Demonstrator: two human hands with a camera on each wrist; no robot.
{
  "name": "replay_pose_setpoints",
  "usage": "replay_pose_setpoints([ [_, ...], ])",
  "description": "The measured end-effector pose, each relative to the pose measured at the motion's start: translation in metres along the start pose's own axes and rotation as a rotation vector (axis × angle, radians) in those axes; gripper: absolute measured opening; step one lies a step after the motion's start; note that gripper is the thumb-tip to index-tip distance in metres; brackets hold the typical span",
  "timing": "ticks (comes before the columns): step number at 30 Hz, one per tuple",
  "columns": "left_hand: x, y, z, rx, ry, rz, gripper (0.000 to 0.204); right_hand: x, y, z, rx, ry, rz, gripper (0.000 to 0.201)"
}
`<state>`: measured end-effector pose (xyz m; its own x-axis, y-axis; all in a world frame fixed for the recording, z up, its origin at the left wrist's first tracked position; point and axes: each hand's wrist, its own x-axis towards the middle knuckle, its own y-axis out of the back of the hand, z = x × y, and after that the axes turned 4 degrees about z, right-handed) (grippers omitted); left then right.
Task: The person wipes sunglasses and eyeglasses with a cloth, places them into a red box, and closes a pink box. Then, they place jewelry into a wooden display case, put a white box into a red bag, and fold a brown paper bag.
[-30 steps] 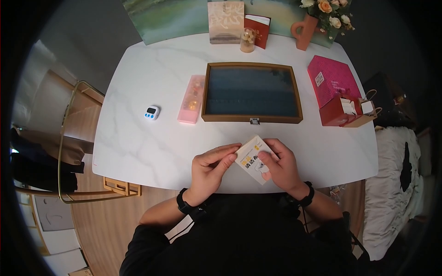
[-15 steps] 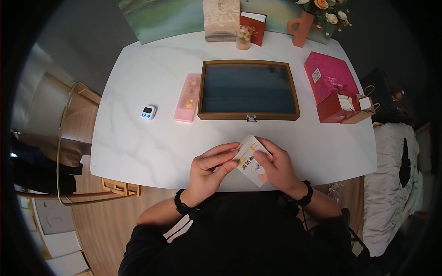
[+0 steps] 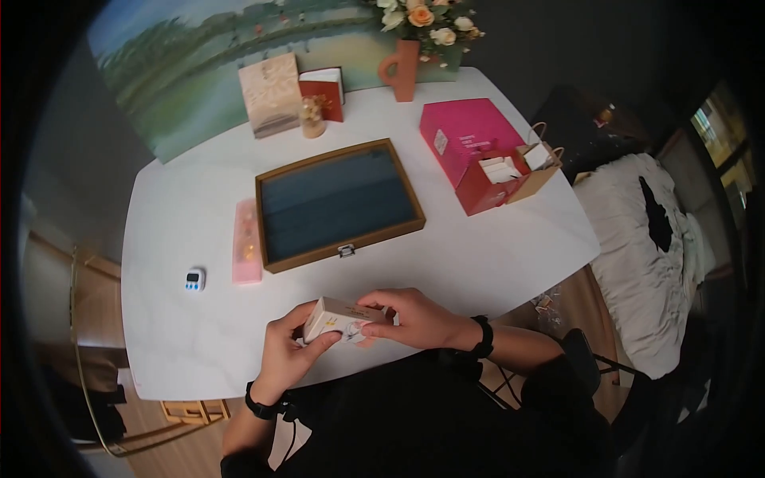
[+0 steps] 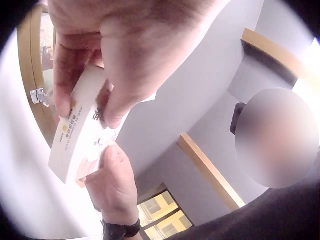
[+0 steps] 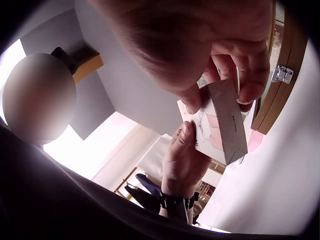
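In front of the wooden case [image 3: 341, 205], one white carton [image 3: 335, 322] is held by left hand [image 3: 287, 350] and right hand [image 3: 416, 319], fingers curled round opposite ends, presumably for steadiness.

The wooden case [image 3: 386, 234] blocks the hands [image 3: 418, 320] ahead, a passable gap parting it from the magenta box [image 3: 474, 131].

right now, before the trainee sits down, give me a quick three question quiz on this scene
1. True or false: the left hand and the right hand both hold the white box.
2. Which is nearest the pink container? A) pink gift box B) white timer C) flower vase
3. Fill in: the metal clasp is on the ____.

Key: 1. True. 2. B. 3. Wood-framed case.
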<state>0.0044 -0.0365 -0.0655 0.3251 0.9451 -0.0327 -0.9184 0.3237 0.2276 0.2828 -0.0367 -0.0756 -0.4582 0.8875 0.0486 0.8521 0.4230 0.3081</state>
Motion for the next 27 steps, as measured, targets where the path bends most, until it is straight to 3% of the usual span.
replay_pose_setpoints([
  [5, 0.009, -0.003, 0.006, 0.099, -0.131, -0.011, 0.044, -0.003, 0.01, -0.011, -0.109, 0.131, 0.064, 0.04],
  [7, 0.014, -0.005, 0.006, -0.038, -0.21, -0.079, 0.037, -0.003, 0.019, -0.018, -0.013, 0.124, -0.112, 0.054],
  [8, 0.017, -0.005, 0.006, -0.04, -0.219, -0.086, 0.037, -0.003, 0.022, -0.019, -0.02, 0.125, -0.103, 0.054],
  [10, 0.022, -0.003, 0.008, 0.098, -0.463, -0.118, 0.035, -0.003, 0.03, -0.02, 0.082, -0.021, -0.203, 0.067],
  [14, 0.02, -0.005, 0.017, 0.272, -0.532, -0.09, 0.04, 0.002, 0.052, -0.041, -0.085, -0.015, -0.274, 0.078],
  [16, 0.015, -0.002, 0.027, 0.288, -0.545, -0.017, 0.045, 0.005, 0.081, -0.053, -0.267, 0.045, -0.219, 0.085],
  [18, 0.009, 0.004, 0.029, 0.303, -0.557, 0.058, 0.05, 0.011, 0.124, -0.053, -0.247, 0.132, 0.046, 0.092],
  [19, 0.004, 0.012, 0.024, 0.312, -0.524, 0.089, 0.054, 0.014, 0.154, -0.061, -0.44, 0.105, 0.172, 0.096],
  [20, -0.002, 0.019, 0.019, 0.321, -0.491, 0.12, 0.058, 0.025, 0.187, -0.057, -0.608, 0.247, 0.368, 0.101],
  [21, -0.007, 0.023, 0.015, 0.319, -0.461, 0.16, 0.054, 0.035, 0.225, -0.057, -0.706, 0.194, 0.521, 0.105],
  [23, -0.016, 0.029, 0.013, 0.325, -0.405, 0.177, 0.052, 0.051, 0.292, -0.071, -0.819, 0.051, 0.657, 0.104],
  [25, -0.023, 0.03, 0.006, 0.333, -0.34, 0.218, 0.047, 0.069, 0.342, -0.066, -0.954, -0.19, 0.712, 0.1],
  [27, -0.027, 0.029, 0.003, 0.32, -0.317, 0.225, 0.047, 0.09, 0.388, -0.034, -0.974, -0.31, 0.658, 0.103],
])
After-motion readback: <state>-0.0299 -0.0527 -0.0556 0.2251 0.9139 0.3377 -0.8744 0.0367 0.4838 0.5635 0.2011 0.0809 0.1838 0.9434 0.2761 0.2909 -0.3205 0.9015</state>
